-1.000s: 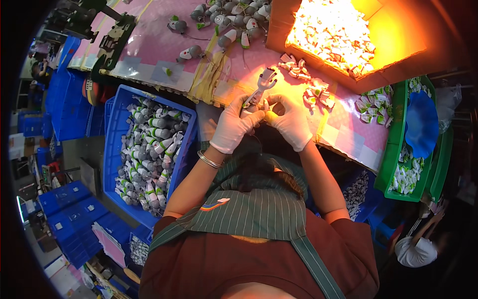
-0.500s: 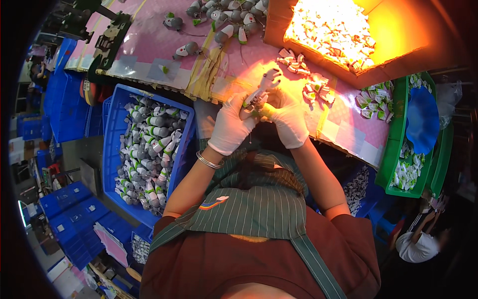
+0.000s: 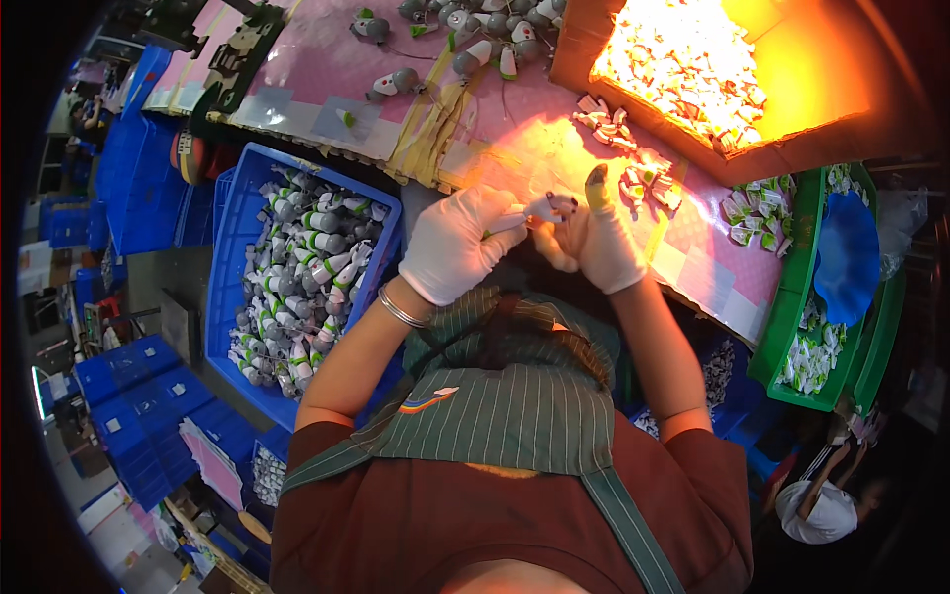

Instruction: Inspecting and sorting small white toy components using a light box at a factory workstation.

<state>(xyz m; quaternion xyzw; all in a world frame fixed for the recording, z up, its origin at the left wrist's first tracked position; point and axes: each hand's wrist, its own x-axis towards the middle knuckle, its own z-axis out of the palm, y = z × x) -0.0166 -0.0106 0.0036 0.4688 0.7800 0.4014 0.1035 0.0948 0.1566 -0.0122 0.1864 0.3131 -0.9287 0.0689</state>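
In front of my chest, my left hand (image 3: 457,246), in a white glove, is closed round a small white plastic piece (image 3: 550,208). The far end of that piece, with dark tips, sticks out to the right past the fingers. My right hand (image 3: 606,243), gloved too, is beside that end with its thumb raised and fingers apart; the thumb tip looks dark. Several small white pieces with green and red bits (image 3: 648,183) lie on the pink table (image 3: 396,129) beyond my right hand. Grey-and-white rounded parts with green bands (image 3: 307,257) fill a blue crate (image 3: 220,297) on my left.
A brightly lit cardboard box (image 3: 792,139) full of small pieces stands at the far right of the table. More grey-and-white parts (image 3: 495,30) with thin cords lie at the back. A green bin (image 3: 767,366) holding a blue dish (image 3: 846,257) stands at right. Another person (image 3: 816,510) is lower right.
My right hand has come off the white piece and opened, moving slightly right. My left hand keeps the piece, now tilted more level. The whole view has shifted slightly.
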